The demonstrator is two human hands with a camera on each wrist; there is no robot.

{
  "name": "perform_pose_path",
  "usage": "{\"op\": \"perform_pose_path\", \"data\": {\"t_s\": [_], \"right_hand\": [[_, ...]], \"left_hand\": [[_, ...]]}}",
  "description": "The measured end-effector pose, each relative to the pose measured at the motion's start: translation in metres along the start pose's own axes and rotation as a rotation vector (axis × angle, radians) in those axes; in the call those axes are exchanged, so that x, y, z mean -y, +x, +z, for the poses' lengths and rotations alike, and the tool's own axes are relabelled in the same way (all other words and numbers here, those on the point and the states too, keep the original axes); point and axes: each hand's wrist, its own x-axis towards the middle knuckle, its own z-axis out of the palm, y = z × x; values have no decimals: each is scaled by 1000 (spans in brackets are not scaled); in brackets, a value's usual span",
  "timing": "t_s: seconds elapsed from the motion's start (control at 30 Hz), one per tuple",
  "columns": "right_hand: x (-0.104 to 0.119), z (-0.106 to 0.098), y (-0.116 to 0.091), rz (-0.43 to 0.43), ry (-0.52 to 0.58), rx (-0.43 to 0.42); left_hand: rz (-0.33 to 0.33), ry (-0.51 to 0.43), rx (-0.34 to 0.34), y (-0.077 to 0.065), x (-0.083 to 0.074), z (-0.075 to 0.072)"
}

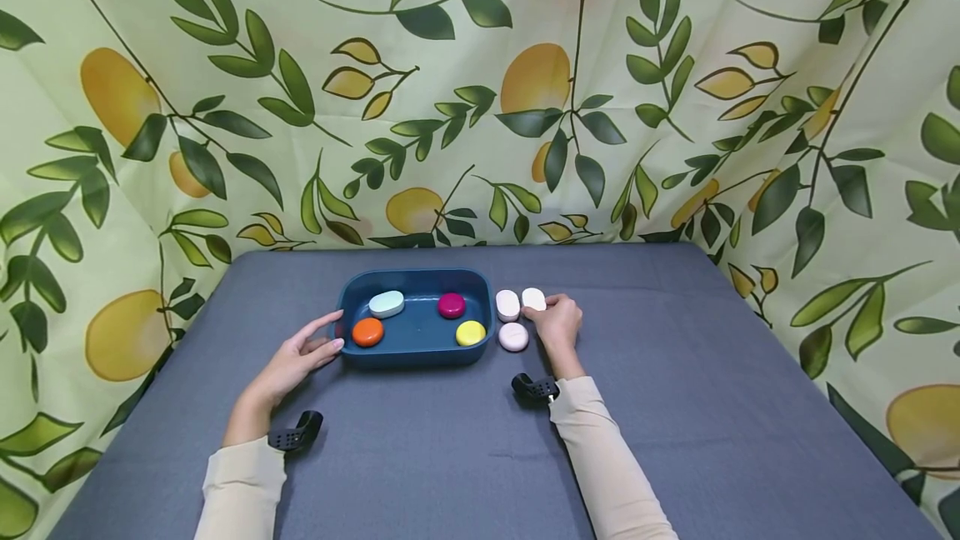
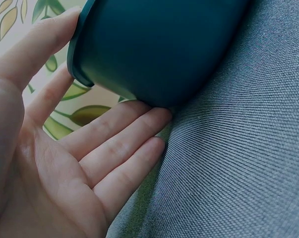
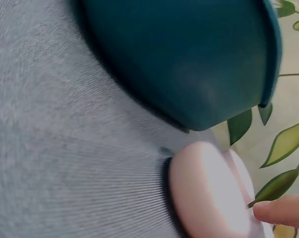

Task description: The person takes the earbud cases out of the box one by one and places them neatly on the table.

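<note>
The left hand, fingers straight, rests against the blue tray. Right of this tray, the right hand pinches a white pebble — a loose pinch could drop it.

Even, soft light over the whole scene, bright, no glare. Head view sharp in the middle; the leaf-print backdrop bows at the edges, wide-lens stretch. Thin soft shadows under the blue tray on the table. Left wrist view crisp on cloth weave. Right wrist view smeared: pink piece close up and out of focus, fingers blurred.
</note>
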Motion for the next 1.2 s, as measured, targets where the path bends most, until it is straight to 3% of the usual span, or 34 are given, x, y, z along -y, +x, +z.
{"op": "perform_pose_path", "data": {"t_s": [0.23,0.53,0.77,0.97,1.2], "right_hand": [[11,-14,-1,-55,44,16],[37,-23,-18,-145,101,132],[51,-15,-29,-228,146,191],[63,-2,-41,-256,198,260],[75,14,-53,-291,198,282]], "left_hand": [[7,-2,-6,0,0,0],[14,1,-10,0,1,0],[18,5,-13,0,1,-1],[16,17,-8,1,1,-1],[6,15,-6,1,2,-1]]}}
